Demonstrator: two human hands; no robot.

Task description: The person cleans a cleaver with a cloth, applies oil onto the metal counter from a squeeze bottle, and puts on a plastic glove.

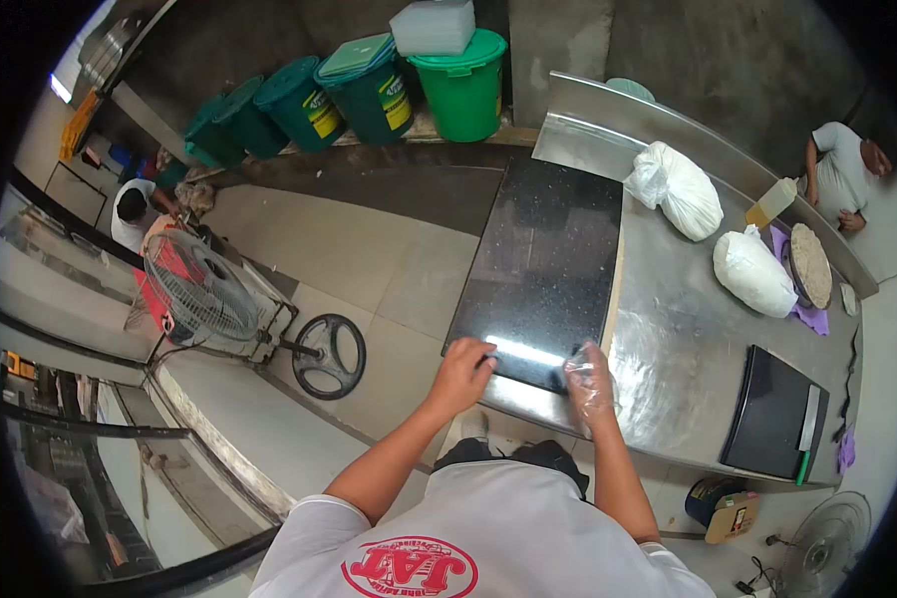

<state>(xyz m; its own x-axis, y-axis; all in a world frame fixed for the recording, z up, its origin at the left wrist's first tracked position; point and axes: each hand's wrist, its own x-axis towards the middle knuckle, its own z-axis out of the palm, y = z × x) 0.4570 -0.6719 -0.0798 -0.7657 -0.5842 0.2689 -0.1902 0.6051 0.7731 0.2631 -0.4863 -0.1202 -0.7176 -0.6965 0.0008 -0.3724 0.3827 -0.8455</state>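
My left hand (pixel 465 374) is bare, fingers bent and thumb apart from the index finger, over the near left corner of a glossy black slab (pixel 548 264). My right hand (pixel 590 386) wears a clear plastic glove and rests by the slab's near right corner, thumb apart from the fingers. Nothing shows in either hand; whether the fingertips press on the slab, I cannot tell. The slab lies on a stainless steel table (pixel 668 339), with a strip of light reflected along its near end.
Filled white bags (pixel 690 194), a bottle of yellowish liquid (pixel 770 202) and a bowl (pixel 810 264) stand along the table's back. A knife (pixel 809 424) lies on a black board (pixel 770 409) at right. Lidded bins (pixel 458 90) line the wall. A fan (pixel 201 284) and two people are nearby.
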